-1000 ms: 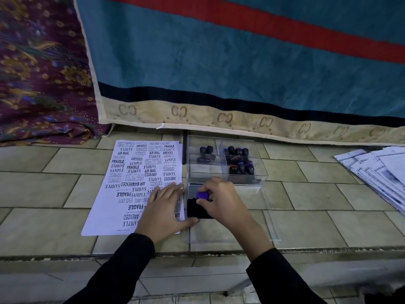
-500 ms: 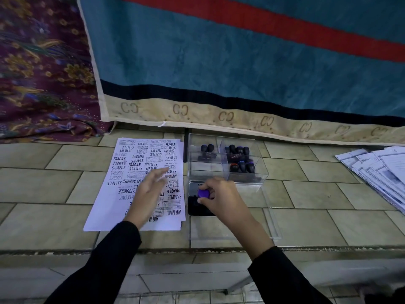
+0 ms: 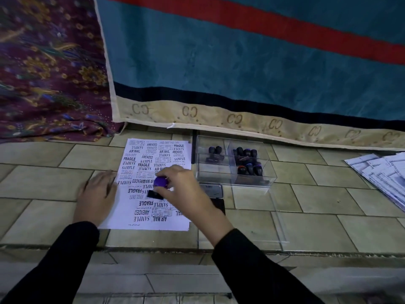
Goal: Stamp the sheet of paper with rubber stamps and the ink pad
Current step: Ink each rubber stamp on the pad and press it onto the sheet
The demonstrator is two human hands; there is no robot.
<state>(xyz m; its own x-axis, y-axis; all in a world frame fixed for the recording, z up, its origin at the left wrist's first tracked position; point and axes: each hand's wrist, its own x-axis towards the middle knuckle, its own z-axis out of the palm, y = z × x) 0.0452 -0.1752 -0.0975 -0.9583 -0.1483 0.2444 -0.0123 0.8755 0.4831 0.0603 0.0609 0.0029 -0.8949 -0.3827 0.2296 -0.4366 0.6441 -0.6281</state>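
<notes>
A white sheet of paper [image 3: 140, 207] covered in black stamp prints lies on the tiled ledge. My right hand [image 3: 184, 189] grips a rubber stamp with a purple knob [image 3: 160, 182] over the middle of the sheet, its black base at the paper. My left hand [image 3: 97, 195] lies flat with straight fingers on the sheet's left edge and the tile beside it. The ink pad [image 3: 213, 190] sits open just right of the sheet, partly hidden behind my right wrist.
A clear plastic box [image 3: 234, 163] with several more stamps in its compartments stands behind the ink pad. Its clear lid [image 3: 278, 224] lies flat in front. A stack of papers [image 3: 381, 172] rests at the far right. Hanging cloths close off the back.
My right hand carried the purple-knobbed stamp from the ink pad leftward onto the sheet. My left hand slid from the sheet's middle to its left edge.
</notes>
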